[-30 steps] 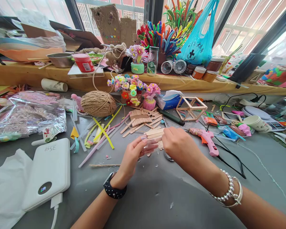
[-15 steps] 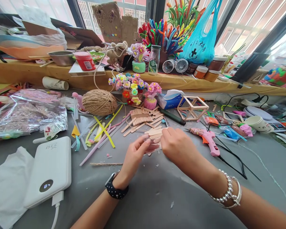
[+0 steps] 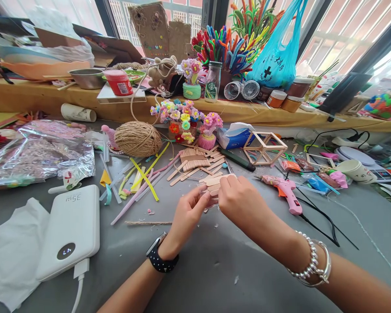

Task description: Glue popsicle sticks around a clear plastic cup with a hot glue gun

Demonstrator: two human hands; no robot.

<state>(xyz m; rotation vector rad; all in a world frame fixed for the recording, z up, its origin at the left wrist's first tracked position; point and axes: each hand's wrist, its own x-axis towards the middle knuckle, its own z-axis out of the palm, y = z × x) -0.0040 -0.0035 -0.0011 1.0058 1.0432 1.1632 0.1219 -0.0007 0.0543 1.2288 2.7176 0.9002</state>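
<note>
Several pale wooden craft sticks (image 3: 214, 186) lie side by side as a small panel at the centre, partly hidden by my fingers. My left hand (image 3: 192, 209) grips the panel's left and near side between thumb and fingers. At its right end, my right hand (image 3: 239, 200) is closed with the fingertips pressed together on the sticks; what exactly they pinch is hidden. Just beyond lies a pile of loose craft sticks (image 3: 195, 161). To the right of my right hand rests a pink glue gun (image 3: 285, 189) with an orange trigger.
A twine ball (image 3: 138, 139), yellow pipe cleaners (image 3: 146, 176) and a short twine piece (image 3: 148, 223) lie left. A stick-built cube frame (image 3: 265, 148) and a dark green tool (image 3: 236, 159) stand beyond. A white power bank (image 3: 70, 230) lies front left; the glue gun's black cord runs right.
My hands have drawn slightly closer together around the craft sticks, with the left hand shifting a little right. The whole view has also shifted slightly.
</note>
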